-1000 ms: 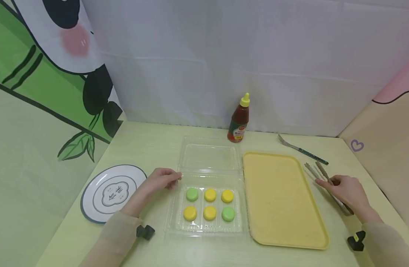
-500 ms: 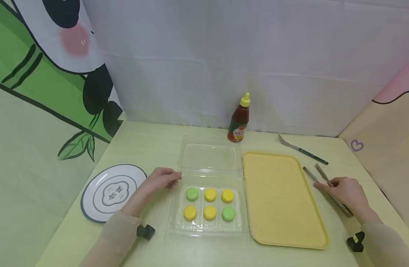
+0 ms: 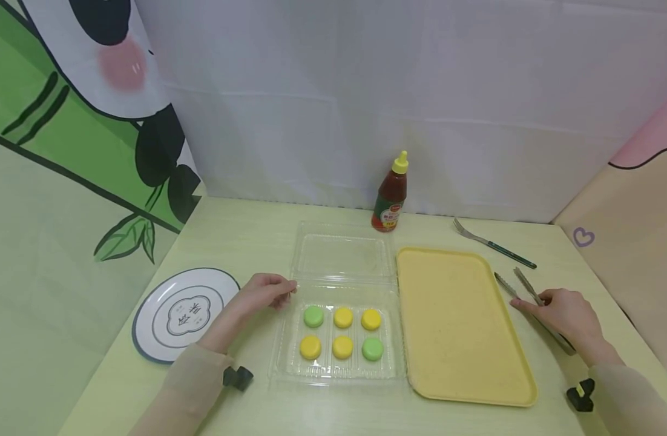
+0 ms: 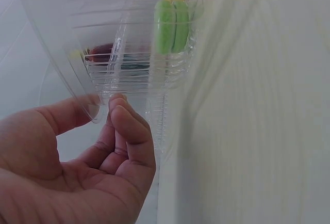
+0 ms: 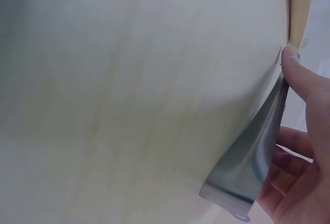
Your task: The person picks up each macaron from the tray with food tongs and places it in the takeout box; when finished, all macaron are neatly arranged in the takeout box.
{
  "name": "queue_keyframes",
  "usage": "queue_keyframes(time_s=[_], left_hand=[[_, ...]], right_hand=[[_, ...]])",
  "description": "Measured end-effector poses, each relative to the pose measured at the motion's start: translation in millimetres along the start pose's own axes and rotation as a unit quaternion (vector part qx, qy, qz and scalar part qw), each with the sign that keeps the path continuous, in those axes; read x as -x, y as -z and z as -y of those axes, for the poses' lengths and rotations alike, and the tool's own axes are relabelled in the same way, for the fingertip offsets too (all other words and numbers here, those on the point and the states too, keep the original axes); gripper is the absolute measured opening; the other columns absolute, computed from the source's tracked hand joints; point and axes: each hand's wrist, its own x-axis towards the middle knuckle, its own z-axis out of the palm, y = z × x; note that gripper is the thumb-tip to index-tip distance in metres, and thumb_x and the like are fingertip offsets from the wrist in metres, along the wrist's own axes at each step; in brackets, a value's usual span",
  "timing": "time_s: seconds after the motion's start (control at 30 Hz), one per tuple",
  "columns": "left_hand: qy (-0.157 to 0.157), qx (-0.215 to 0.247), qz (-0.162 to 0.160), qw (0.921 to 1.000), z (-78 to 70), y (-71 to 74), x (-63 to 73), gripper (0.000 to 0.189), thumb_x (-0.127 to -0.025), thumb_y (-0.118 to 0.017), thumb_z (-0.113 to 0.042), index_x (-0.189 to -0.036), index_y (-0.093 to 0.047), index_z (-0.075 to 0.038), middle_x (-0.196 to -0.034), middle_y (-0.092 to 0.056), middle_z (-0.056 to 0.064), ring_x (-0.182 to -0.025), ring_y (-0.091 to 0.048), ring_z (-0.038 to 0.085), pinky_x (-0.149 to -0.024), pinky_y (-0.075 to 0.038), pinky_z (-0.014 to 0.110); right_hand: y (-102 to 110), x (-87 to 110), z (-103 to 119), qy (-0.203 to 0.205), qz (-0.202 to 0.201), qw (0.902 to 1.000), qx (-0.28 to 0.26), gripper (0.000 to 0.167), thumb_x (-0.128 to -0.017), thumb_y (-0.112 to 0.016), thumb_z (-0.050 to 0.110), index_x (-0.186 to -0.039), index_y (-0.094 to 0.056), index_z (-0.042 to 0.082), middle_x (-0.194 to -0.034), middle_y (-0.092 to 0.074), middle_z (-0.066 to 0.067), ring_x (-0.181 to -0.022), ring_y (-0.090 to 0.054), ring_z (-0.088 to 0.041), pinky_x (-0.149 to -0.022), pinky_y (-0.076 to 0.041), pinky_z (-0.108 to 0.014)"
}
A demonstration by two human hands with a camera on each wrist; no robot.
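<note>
My left hand (image 3: pixel 265 292) pinches the upper left edge of a clear plastic box (image 3: pixel 339 383). In the left wrist view, the thumb and fingers close on its thin rim. The box lies unfolded with its clear lid (image 3: pixel 344 251) laid back. Inside sit two rows of macarons, several yellow (image 3: pixel 342 318) and two green (image 3: pixel 313 317). Right of the tray, my right hand (image 3: pixel 570 315) grips metal tongs (image 5: pixel 245 162) between thumb and fingers. The tongs lie low over the table, their tips apart and holding nothing. The palm hides part of their arms.
A yellow tray (image 3: pixel 459 327) lies between the box and the tongs. Behind it are a fork (image 3: pixel 494 246) with a dark green handle and a red sauce bottle (image 3: pixel 390 200). A white plate (image 3: pixel 164 327) sits at left, partly behind my left forearm. A white cloth wall backs the table.
The tips of the tongs have shifted slightly left and toward me, with the right thumb moving a little along. My left hand, the box and the macarons have stayed put.
</note>
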Motion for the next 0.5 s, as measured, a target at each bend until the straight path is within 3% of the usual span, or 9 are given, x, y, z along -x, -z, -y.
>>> queue_keyframes(time_s=[0.3,0.5], left_hand=[[0.005,0.000,-0.004,1.0000,-1.3,0.0,0.7,0.031,-0.099,-0.062,-0.024,-0.098,-0.068,0.007,-0.075,-0.060,0.002,-0.069,-0.056,0.013,-0.069,-0.049,0.027],[0.003,-0.001,-0.004,1.0000,-1.3,0.0,0.2,0.030,-0.099,-0.062,-0.023,-0.097,-0.067,0.007,-0.074,-0.060,0.002,-0.069,-0.056,0.013,-0.068,-0.049,0.027]], right_hand=[[-0.1,-0.1,-0.6,0.000,0.004,1.0000,0.000,0.076,-0.084,-0.069,0.064,-0.107,-0.069,-0.009,-0.101,-0.069,-0.027,-0.081,-0.065,-0.035,-0.063,-0.049,-0.045],[1.3,-0.6,0.3,0.001,0.005,1.0000,0.003,0.074,-0.084,-0.070,0.063,-0.105,-0.070,-0.008,-0.098,-0.069,-0.025,-0.078,-0.065,-0.033,-0.062,-0.049,-0.044]])
